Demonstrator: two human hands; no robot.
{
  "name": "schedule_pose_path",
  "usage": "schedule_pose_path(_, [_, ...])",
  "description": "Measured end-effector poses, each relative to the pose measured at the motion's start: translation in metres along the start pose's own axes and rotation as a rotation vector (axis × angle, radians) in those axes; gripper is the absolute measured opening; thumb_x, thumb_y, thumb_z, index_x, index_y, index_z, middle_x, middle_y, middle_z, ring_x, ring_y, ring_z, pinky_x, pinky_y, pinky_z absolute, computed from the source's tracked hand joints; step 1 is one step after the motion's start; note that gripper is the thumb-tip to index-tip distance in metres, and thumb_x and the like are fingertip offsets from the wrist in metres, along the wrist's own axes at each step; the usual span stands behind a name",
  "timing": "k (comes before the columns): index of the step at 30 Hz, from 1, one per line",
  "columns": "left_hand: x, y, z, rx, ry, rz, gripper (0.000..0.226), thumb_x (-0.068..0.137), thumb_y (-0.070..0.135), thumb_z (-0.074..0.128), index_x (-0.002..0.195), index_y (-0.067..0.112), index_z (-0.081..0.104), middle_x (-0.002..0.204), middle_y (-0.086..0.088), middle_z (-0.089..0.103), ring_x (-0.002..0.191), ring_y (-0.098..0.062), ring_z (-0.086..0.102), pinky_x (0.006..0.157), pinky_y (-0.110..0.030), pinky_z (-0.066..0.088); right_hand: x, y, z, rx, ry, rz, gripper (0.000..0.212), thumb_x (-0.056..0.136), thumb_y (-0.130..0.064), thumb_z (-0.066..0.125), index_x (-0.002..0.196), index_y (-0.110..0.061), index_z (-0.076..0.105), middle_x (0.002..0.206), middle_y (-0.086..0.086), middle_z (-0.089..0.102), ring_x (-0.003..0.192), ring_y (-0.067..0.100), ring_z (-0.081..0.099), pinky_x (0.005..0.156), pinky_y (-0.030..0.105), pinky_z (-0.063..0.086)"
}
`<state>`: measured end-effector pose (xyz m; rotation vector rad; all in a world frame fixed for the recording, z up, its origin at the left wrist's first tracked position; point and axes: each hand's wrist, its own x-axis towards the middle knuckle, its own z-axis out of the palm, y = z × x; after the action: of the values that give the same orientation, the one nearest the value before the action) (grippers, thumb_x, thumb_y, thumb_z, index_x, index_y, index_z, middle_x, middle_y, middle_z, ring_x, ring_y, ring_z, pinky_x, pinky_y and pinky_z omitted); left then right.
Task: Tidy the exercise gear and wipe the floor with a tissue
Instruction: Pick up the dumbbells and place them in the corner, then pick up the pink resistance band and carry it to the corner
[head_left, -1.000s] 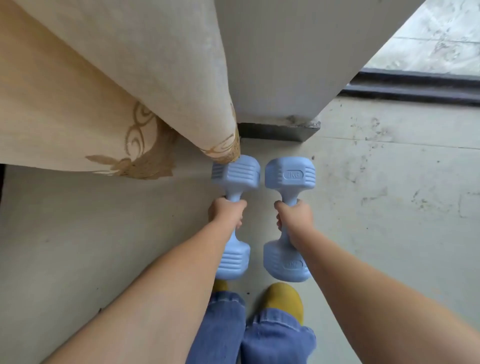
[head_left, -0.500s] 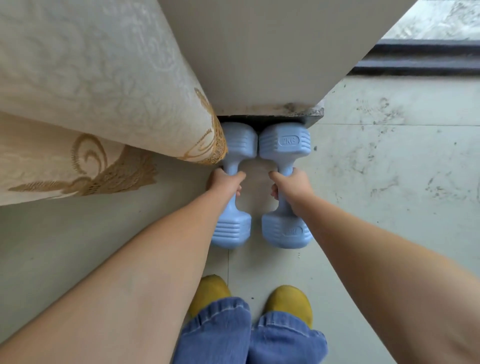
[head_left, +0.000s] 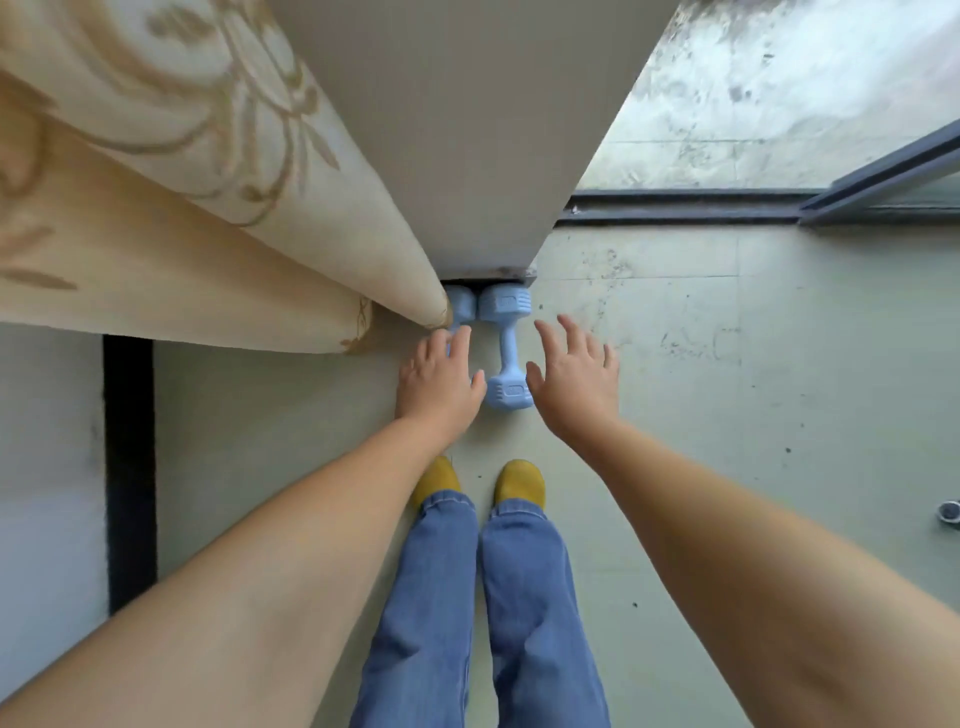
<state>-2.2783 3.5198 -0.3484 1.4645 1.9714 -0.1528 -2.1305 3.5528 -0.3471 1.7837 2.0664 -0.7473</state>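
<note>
Two light blue dumbbells lie side by side on the floor, their far ends against the foot of a white wall pillar (head_left: 467, 156). The right dumbbell (head_left: 508, 353) shows in full. The left dumbbell (head_left: 461, 305) is mostly hidden behind my left hand (head_left: 439, 376) and the curtain's hem. My left hand hovers over it with fingers spread and holds nothing. My right hand (head_left: 574, 379) is raised just right of the right dumbbell, fingers spread, holding nothing.
A cream curtain (head_left: 208, 182) with gold pattern hangs at the left, down to the dumbbells. A dark sliding-door track (head_left: 675, 210) runs at the right behind the pillar. My yellow shoes (head_left: 519, 483) stand just behind the dumbbells. A small metal fitting (head_left: 949, 512) sits on the scuffed floor at far right.
Both hands have let go of the dumbbells, which now rest on the floor against the pillar. The hands have opened and lifted away, and the view has risen.
</note>
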Motion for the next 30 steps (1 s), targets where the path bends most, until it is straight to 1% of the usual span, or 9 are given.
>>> schedule_pose_path(4, [-0.067, 0.034, -0.09, 0.103, 0.123, 0.093, 0.063, 0.092, 0.036, 0.047, 0.147, 0.017, 0.022, 0.145, -0.009, 0.031, 0.133, -0.028, 0.029, 0.107, -0.039, 0.024, -0.072, -0.022, -0.098, -0.142, 0.044, -0.119, 0.057, 0.101, -0.041, 0.027, 0.152, -0.03, 0.004, 0.161, 0.0, -0.001, 0.147, 0.019, -0.001, 0.117, 0.051, -0.003])
schedule_pose_path(7, [-0.118, 0.042, -0.146, 0.16, 0.228, 0.088, 0.065, 0.09, 0.036, 0.049, 0.147, 0.018, 0.021, 0.147, -0.008, 0.029, 0.133, -0.028, 0.028, 0.11, -0.04, 0.021, -0.122, -0.04, -0.152, -0.179, 0.065, -0.15, 0.057, 0.101, -0.042, 0.023, 0.152, -0.029, 0.0, 0.161, -0.001, -0.004, 0.148, 0.018, -0.005, 0.117, 0.051, -0.005])
schedule_pose_path(11, [-0.166, 0.033, -0.187, 0.11, 0.35, 0.037, 0.067, 0.089, 0.036, 0.053, 0.146, 0.015, 0.026, 0.145, -0.011, 0.032, 0.132, -0.031, 0.032, 0.11, -0.045, 0.023, -0.169, -0.057, -0.186, -0.149, 0.125, -0.161, 0.057, 0.101, -0.042, 0.023, 0.152, -0.029, 0.002, 0.161, -0.002, -0.004, 0.147, 0.018, -0.004, 0.116, 0.051, -0.007])
schedule_pose_path(14, [-0.201, 0.02, -0.191, 0.09, 0.362, -0.007, 0.069, 0.089, 0.04, 0.053, 0.146, 0.013, 0.028, 0.143, -0.014, 0.035, 0.132, -0.032, 0.032, 0.11, -0.047, 0.022, -0.195, -0.062, -0.19, -0.181, 0.1, -0.213, 0.058, 0.1, -0.043, 0.024, 0.152, -0.03, 0.001, 0.16, -0.002, -0.005, 0.147, 0.017, -0.006, 0.117, 0.052, -0.006])
schedule_pose_path(16, [-0.22, 0.015, -0.188, 0.094, 0.346, -0.076, 0.068, 0.092, 0.043, 0.048, 0.148, 0.014, 0.024, 0.147, -0.013, 0.031, 0.135, -0.031, 0.028, 0.112, -0.047, 0.018, -0.204, -0.064, -0.196, -0.246, 0.079, -0.293, 0.058, 0.101, -0.045, 0.021, 0.152, -0.03, -0.001, 0.16, -0.002, -0.006, 0.147, 0.017, -0.009, 0.116, 0.053, -0.008])
schedule_pose_path(18, [-0.233, 0.015, -0.185, 0.053, 0.362, -0.16, 0.066, 0.093, 0.044, 0.045, 0.147, 0.014, 0.025, 0.146, -0.014, 0.032, 0.135, -0.032, 0.027, 0.113, -0.048, 0.019, -0.205, -0.067, -0.205, -0.284, 0.079, -0.383, 0.057, 0.101, -0.046, 0.02, 0.152, -0.03, 0.0, 0.161, -0.001, -0.005, 0.147, 0.018, -0.009, 0.117, 0.053, -0.008])
schedule_pose_path(21, [-0.251, 0.023, -0.183, -0.015, 0.436, -0.278, 0.062, 0.093, 0.042, 0.047, 0.145, 0.011, 0.031, 0.142, -0.015, 0.037, 0.131, -0.034, 0.033, 0.11, -0.05, 0.023, -0.2, -0.077, -0.22, -0.348, 0.08, -0.528, 0.056, 0.101, -0.046, 0.02, 0.152, -0.029, 0.001, 0.161, -0.001, -0.003, 0.147, 0.019, -0.007, 0.116, 0.053, -0.008])
schedule_pose_path(24, [-0.275, 0.034, -0.174, -0.069, 0.527, -0.464, 0.061, 0.093, 0.041, 0.048, 0.144, 0.01, 0.033, 0.14, -0.016, 0.04, 0.126, -0.035, 0.039, 0.105, -0.048, 0.028, -0.201, -0.08, -0.228, -0.403, 0.084, -0.708, 0.056, 0.102, -0.046, 0.022, 0.152, -0.029, 0.005, 0.161, -0.001, 0.0, 0.148, 0.019, -0.004, 0.116, 0.053, -0.008])
schedule_pose_path(30, [-0.334, 0.08, -0.136, -0.27, 0.551, -0.781, 0.061, 0.096, 0.045, 0.038, 0.149, 0.018, 0.02, 0.15, -0.009, 0.028, 0.137, -0.026, 0.026, 0.111, -0.048, 0.023, -0.224, -0.075, -0.232, -0.537, 0.095, -1.025, 0.055, 0.101, -0.044, 0.025, 0.151, -0.027, 0.011, 0.159, 0.002, 0.008, 0.147, 0.02, 0.002, 0.116, 0.054, -0.003])
